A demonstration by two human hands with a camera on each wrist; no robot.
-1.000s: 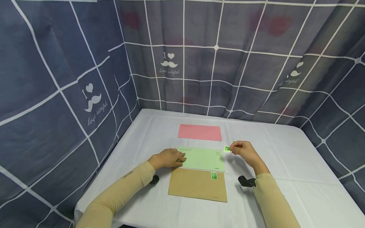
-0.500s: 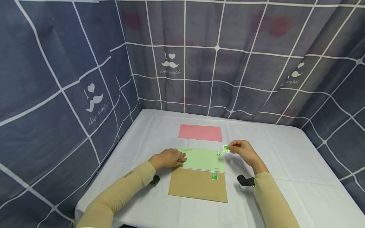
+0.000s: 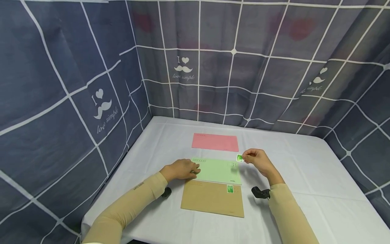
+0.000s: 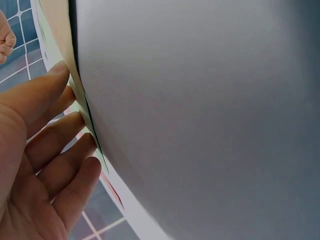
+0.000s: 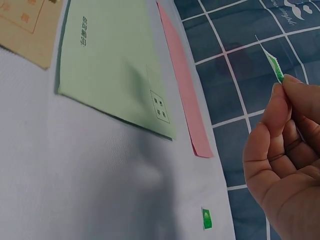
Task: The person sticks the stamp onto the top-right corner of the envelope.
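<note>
My right hand [image 3: 258, 162] pinches a green stamp [image 3: 239, 158] between thumb and index finger, just above the upper right corner of the light green envelope [image 3: 217, 172]. In the right wrist view the stamp [image 5: 272, 64] is seen nearly edge-on, raised off the table. The fingertips of my left hand [image 3: 180, 168] rest on the left edge of the green envelope. Below it lies a brown envelope [image 3: 210, 201] bearing a green stamp [image 3: 230, 189] near its upper right.
A pink envelope [image 3: 214, 142] lies farther back on the white tablecloth [image 3: 292, 156]. Another loose green stamp [image 5: 207, 219] is on the cloth in the right wrist view; my right hand hides it in the head view. Dark checked curtains [image 3: 213, 67] surround the table.
My right hand has drifted slightly left with the pinched stamp, bringing it over the green envelope's corner. The left hand stays in place on the envelope.
</note>
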